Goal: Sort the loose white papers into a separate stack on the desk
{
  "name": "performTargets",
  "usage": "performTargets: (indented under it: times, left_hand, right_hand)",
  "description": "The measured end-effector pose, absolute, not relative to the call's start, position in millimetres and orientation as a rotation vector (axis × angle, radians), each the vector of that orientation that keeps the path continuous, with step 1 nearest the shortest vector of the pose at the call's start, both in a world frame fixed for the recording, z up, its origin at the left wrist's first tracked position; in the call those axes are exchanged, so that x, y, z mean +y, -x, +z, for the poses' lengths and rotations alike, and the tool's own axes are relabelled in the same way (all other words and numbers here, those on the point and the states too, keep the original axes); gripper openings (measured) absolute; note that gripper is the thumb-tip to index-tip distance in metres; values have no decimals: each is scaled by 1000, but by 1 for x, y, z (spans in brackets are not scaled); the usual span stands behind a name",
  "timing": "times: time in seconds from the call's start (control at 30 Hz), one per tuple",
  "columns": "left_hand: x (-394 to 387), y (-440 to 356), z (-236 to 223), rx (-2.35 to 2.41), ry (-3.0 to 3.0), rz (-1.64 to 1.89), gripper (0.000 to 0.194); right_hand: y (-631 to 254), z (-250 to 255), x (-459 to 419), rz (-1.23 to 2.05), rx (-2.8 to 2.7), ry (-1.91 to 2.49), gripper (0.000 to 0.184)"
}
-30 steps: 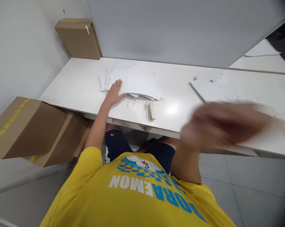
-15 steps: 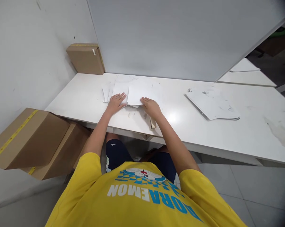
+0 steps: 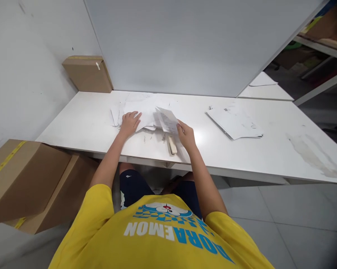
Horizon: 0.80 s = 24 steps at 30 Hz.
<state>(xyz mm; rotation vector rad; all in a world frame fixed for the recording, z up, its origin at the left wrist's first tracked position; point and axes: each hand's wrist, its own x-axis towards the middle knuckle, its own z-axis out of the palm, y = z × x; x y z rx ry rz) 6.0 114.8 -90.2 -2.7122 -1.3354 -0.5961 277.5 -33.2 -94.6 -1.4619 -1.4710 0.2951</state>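
Head view: beyond the stapler [image 3: 172, 145] on the tabletop [image 3: 213, 153], the left hand [image 3: 130, 124] lies flat on loose papers [image 3: 147, 112], probably steadying them; the right hand [image 3: 186, 136], apart from it, pinches a sheet [image 3: 168, 121] by its edge, seemingly keeping it raised. Left of the stapler, cardboard boxes [image 3: 22, 183] show no contents.

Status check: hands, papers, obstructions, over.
Left hand resting on papers. Right hand gripping raised sheet. Stapler close by, perhaps slightly in the way.

White paper sheet [image 3: 167, 120], matt; tabletop [image 3: 271, 123] glossy (faintly stained).
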Motion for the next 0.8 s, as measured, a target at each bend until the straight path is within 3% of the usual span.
performTargets:
  times: [0.13,0.3,0.43,0.63,0.8]
  left_hand:
    - [92,-38,-84,-1194,2845,-666,51]
    - [72,-68,-83,-710,3068,-414,60]
    - [76,-83,-90,-828,2986,-452,55]
    - [98,-97,-89,-1103,2955,-586,53]
    - [104,-97,-69,-1279,3012,-708,55]
  right_hand:
    - [-277,-104,-23,378,-1312,1448,44]
    - [-282,-116,-20,267,-722,1348,38]
    - [-302,-125,-30,285,-311,1035,29]
    - [-329,-127,-63,679,-114,678,38]
    - [-320,-114,-92,769,-16,578,39]
